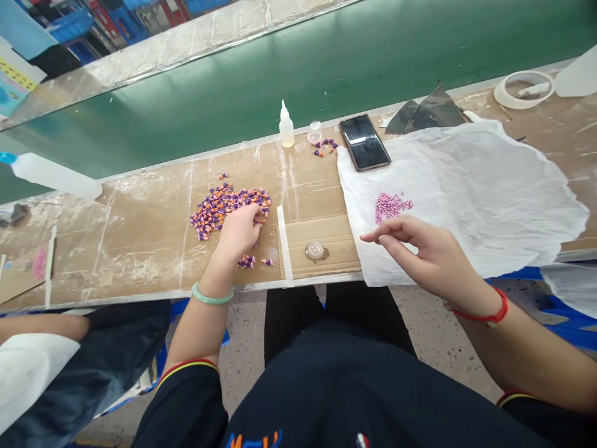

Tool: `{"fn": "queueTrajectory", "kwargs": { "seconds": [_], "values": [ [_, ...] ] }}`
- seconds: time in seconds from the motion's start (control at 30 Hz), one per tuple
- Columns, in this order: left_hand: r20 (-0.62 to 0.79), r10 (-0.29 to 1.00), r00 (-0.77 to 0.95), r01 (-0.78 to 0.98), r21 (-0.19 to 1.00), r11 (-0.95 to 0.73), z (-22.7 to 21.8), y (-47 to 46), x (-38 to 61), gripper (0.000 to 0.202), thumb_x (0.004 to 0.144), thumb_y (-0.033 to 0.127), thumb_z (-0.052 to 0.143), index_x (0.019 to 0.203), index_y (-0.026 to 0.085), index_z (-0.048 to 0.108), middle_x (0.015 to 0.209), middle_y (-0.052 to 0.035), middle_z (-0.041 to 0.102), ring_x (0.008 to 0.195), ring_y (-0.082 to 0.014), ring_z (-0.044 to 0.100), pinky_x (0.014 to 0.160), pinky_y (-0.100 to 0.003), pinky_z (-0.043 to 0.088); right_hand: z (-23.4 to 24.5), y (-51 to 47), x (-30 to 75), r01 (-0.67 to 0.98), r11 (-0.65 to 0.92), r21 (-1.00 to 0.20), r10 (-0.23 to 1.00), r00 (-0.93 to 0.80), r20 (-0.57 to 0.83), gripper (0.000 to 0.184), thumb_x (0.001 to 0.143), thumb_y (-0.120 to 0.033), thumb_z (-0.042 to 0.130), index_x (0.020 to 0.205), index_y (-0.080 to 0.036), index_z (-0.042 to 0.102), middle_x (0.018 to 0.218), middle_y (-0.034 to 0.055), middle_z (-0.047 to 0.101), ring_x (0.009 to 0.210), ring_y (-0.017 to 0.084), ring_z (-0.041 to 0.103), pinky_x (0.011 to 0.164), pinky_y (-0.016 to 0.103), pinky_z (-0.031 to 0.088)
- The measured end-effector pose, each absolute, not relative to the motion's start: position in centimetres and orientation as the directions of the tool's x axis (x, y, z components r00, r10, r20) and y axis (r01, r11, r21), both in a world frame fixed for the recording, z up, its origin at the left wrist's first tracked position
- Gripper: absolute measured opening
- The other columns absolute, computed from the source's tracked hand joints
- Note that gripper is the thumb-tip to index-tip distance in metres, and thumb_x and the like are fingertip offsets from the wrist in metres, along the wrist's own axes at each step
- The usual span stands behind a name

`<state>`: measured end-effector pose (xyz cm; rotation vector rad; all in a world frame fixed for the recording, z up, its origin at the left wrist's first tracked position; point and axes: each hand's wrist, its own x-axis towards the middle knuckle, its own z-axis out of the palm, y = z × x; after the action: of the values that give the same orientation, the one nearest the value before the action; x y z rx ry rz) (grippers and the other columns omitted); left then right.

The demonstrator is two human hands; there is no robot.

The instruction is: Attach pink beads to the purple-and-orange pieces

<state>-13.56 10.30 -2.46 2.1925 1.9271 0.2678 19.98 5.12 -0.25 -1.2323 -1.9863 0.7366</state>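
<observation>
My left hand (240, 231) reaches into the near edge of a pile of small purple-and-orange pieces (224, 205) on the cardboard-covered bench, fingers curled down onto them. A few loose pieces (247, 261) lie just below that hand. My right hand (420, 252) hovers over a white sheet (489, 186), thumb and fingers pinched together near a small heap of pink beads (390, 206); what they pinch is too small to make out. A clear round cap (315, 251) sits between the two hands beside a white strip (284, 242).
A small glue bottle (286, 126), a clear cup (315, 131) with a few more pieces, and a phone (364, 142) stand at the bench's far edge. A green conveyor belt (326, 68) runs behind. Tape roll (522, 88) far right. Another person's arm (41, 326) at left.
</observation>
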Motion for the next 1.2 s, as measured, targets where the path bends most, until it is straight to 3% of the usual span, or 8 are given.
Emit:
{"fn": "queueTrajectory", "kwargs": {
  "seconds": [0.1,0.23,0.43,0.57,0.77,0.93,1.07,1.2],
  "values": [
    [0.035,0.992,0.123,0.912,0.39,-0.127,-2.1,9.7,-13.7,0.032,0.078,0.007,0.055,0.105,0.017,0.07,0.087,-0.0073,0.071,0.084,-0.0243,0.065,0.08,-0.037,0.049,0.0,5.1,20.3,0.53,0.351,-0.772,0.932,-0.274,0.236,0.007,0.092,-0.023,0.055,0.092,-0.024,0.062,0.091,0.0038,0.079,0.081,0.022,0.075,0.07,0.035,0.059],
    [0.184,0.978,0.096,0.736,0.648,-0.194,-0.9,8.2,-13.8,0.015,0.081,0.021,0.061,0.087,0.019,0.075,0.084,-0.0067,0.067,0.084,-0.022,0.062,0.076,-0.033,0.049,0.0,5.1,21.2,0.498,0.295,-0.815,0.956,-0.15,0.254,0.007,0.091,-0.021,0.056,0.09,-0.023,0.063,0.091,0.0054,0.078,0.087,0.021,0.075,0.076,0.035,0.06],
    [0.087,0.973,-0.212,0.167,0.985,-0.052,1.1,5.6,-15.0,0.012,0.072,0.028,0.077,0.081,0.021,0.074,0.053,0.0045,0.045,0.048,-0.009,0.035,0.047,-0.023,0.028,-0.7,4.7,22.9,0.501,0.16,-0.851,0.979,0.032,0.203,0.007,0.091,-0.022,0.057,0.093,-0.021,0.064,0.094,0.0083,0.078,0.092,0.022,0.074,0.083,0.038,0.058],
    [-0.006,0.952,-0.306,-0.073,0.997,-0.017,1.4,4.2,-15.3,0.019,0.065,0.03,0.082,0.07,0.021,0.067,0.044,0.007,0.036,0.044,-0.0077,0.03,0.044,-0.021,0.022,-1.6,4.5,23.3,0.509,0.121,-0.852,0.984,0.051,0.17,0.008,0.091,-0.026,0.058,0.091,-0.023,0.064,0.092,0.0076,0.078,0.089,0.023,0.074,0.081,0.042,0.058],
    [0.055,0.89,-0.453,0.002,0.998,-0.06,0.2,2.7,-13.7,0.024,0.07,0.035,0.081,0.075,0.021,0.062,0.043,0.0094,0.037,0.041,-0.0061,0.03,0.044,-0.021,0.027,-3.2,5.3,23.1,0.539,0.13,-0.832,0.982,0.042,0.182,0.005,0.089,-0.027,0.059,0.088,-0.026,0.064,0.088,0.0039,0.077,0.088,0.025,0.074,0.079,0.043,0.059],
    [-0.046,0.946,-0.32,-0.028,0.999,0.039,-0.6,1.6,-11.6,0.026,0.066,0.027,0.082,0.081,0.022,0.062,0.044,0.0083,0.049,0.04,-0.0075,0.043,0.043,-0.019,0.034,-4.6,6.5,23.8,0.662,0.252,-0.706,0.958,-0.068,0.278,0.006,0.086,-0.023,0.058,0.086,-0.024,0.064,0.087,0.0044,0.073,0.081,0.023,0.069,0.072,0.039,0.056],
    [-0.125,0.984,-0.123,-0.01,0.992,0.124,-1.7,0.3,-9.8,0.024,0.071,0.032,0.082,0.084,0.019,0.066,0.058,0.0008,0.067,0.048,-0.0115,0.06,0.044,-0.019,0.044,-5.8,7.2,24.4,0.771,0.329,-0.546,0.937,-0.194,0.291,0.008,0.084,-0.018,0.057,0.08,-0.022,0.061,0.087,0.0081,0.069,0.089,0.027,0.063,0.083,0.045,0.051],
    [-0.145,0.989,0.001,-0.004,0.989,0.145,-2.5,-0.6,-8.5,0.024,0.076,0.035,0.081,0.089,0.019,0.068,0.063,-0.0016,0.07,0.051,-0.0139,0.065,0.046,-0.021,0.049,-6.5,7.7,24.0,0.807,0.328,-0.491,0.938,-0.216,0.272,0.01,0.085,-0.016,0.056,0.078,-0.022,0.06,0.087,0.0089,0.069,0.087,0.027,0.059,0.085,0.046,0.047]
  ]
}}
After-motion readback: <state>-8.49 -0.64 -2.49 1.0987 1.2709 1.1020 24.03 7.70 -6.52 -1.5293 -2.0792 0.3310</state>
